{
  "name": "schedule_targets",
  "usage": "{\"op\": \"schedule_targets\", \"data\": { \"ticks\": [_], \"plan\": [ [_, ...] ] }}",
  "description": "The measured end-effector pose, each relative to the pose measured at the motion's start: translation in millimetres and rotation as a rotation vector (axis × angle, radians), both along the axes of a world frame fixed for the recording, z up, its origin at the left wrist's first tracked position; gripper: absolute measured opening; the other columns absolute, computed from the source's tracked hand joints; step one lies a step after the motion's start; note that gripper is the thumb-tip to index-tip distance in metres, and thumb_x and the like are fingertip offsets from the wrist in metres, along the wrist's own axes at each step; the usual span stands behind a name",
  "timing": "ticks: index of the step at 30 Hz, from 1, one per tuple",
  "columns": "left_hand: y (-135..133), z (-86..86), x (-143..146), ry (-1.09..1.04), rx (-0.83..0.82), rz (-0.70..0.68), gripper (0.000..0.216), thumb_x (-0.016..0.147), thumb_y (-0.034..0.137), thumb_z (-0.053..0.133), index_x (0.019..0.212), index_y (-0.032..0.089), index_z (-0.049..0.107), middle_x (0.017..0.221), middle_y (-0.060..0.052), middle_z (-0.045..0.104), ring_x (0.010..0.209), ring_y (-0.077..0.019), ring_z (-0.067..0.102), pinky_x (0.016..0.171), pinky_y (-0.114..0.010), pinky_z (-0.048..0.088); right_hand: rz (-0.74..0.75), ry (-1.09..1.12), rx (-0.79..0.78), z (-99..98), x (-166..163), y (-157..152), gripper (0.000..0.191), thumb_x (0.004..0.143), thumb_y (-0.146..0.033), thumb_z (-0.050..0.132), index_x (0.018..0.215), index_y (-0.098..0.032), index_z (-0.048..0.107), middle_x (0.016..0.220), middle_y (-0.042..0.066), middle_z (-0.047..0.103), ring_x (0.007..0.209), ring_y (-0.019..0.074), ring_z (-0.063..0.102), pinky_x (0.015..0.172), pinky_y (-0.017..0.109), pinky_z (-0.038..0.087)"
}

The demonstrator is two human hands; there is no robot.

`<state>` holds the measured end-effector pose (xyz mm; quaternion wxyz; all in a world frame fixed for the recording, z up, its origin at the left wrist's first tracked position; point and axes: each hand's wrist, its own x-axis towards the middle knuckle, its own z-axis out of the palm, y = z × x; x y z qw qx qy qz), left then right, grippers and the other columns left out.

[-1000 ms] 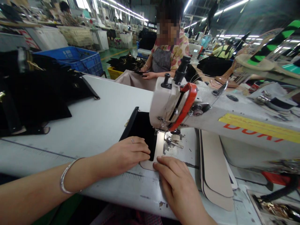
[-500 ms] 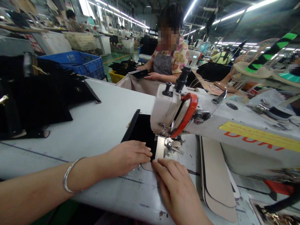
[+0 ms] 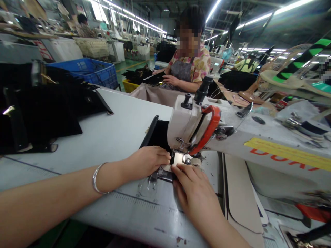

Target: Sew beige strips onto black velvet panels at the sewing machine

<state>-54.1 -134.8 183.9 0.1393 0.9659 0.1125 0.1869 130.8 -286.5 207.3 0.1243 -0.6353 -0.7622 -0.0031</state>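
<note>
A white sewing machine (image 3: 258, 141) with a red guard stands on the grey table (image 3: 103, 137). A beige leather piece (image 3: 177, 160) lies under its presser foot, on top of a black piece (image 3: 157, 132). My left hand (image 3: 147, 160), with a silver bracelet on the wrist, lies flat on the black piece, fingers together pressing at the beige piece's left edge. My right hand (image 3: 193, 193) rests flat, fingertips pressing on the beige piece's near edge just before the needle.
Black bags (image 3: 38, 110) are piled at the table's left. A blue crate (image 3: 88, 70) stands behind them. Long beige leather strips (image 3: 240, 196) lie right of the needle. A person in a floral top (image 3: 191, 65) works across the table, holding a black piece.
Both hands have slid forward toward the needle, feeding the beige piece further under the presser foot. The view has shifted closer. The person opposite has lifted a black piece.
</note>
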Motion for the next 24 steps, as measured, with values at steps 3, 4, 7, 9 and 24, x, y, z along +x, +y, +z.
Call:
{"op": "schedule_targets", "data": {
  "ticks": [3, 4, 7, 9, 24],
  "plan": [
    [3.7, 0.2, 3.9, 0.008, -0.004, 0.028, 0.026, 0.095, 0.010, 0.052, 0.114, 0.017, 0.068, 0.123, -0.006, 0.068, 0.115, -0.0205, 0.063, 0.105, -0.035, 0.047, -0.029, -0.018, -0.009, -0.6, -0.4, 3.8, 0.040, 0.096, -0.025, 0.051, 0.136, -0.021, 0.055, 0.129, 0.007, 0.061, 0.111, 0.0277, 0.053, 0.096, 0.047, 0.047],
    [4.9, 0.2, 5.2, 0.006, -0.006, 0.033, 0.026, 0.095, 0.010, 0.052, 0.114, 0.017, 0.068, 0.122, -0.007, 0.068, 0.115, -0.0203, 0.063, 0.105, -0.035, 0.047, -0.038, -0.024, -0.014, -1.0, -0.7, 5.0, 0.041, 0.096, -0.025, 0.051, 0.137, -0.021, 0.054, 0.129, 0.007, 0.061, 0.111, 0.0278, 0.053, 0.096, 0.047, 0.047],
    [7.7, 0.3, 8.9, -0.002, -0.004, 0.040, 0.026, 0.094, 0.009, 0.052, 0.113, 0.016, 0.068, 0.121, -0.007, 0.068, 0.117, -0.0209, 0.062, 0.106, -0.035, 0.047, -0.060, -0.039, -0.027, -2.8, -1.6, 8.8, 0.044, 0.096, -0.027, 0.051, 0.139, -0.022, 0.052, 0.132, 0.007, 0.059, 0.111, 0.0278, 0.053, 0.096, 0.047, 0.048],
    [9.0, 0.4, 11.0, -0.007, 0.000, 0.059, 0.026, 0.094, 0.008, 0.051, 0.112, 0.015, 0.068, 0.121, -0.007, 0.068, 0.118, -0.0217, 0.061, 0.106, -0.036, 0.046, -0.070, -0.047, -0.028, -4.1, -1.9, 10.9, 0.045, 0.096, -0.027, 0.050, 0.141, -0.021, 0.050, 0.135, 0.006, 0.058, 0.111, 0.0279, 0.053, 0.096, 0.047, 0.048],
    [11.4, 3.5, 17.5, -0.004, 0.069, 0.147, 0.029, 0.093, 0.008, 0.047, 0.105, 0.020, 0.071, 0.119, -0.004, 0.069, 0.111, -0.0199, 0.064, 0.102, -0.032, 0.048, -0.103, -0.051, -0.003, -8.2, -4.2, 14.4, 0.049, 0.097, -0.027, 0.048, 0.145, -0.019, 0.046, 0.139, 0.008, 0.056, 0.111, 0.0289, 0.052, 0.096, 0.046, 0.047]
  ]
}}
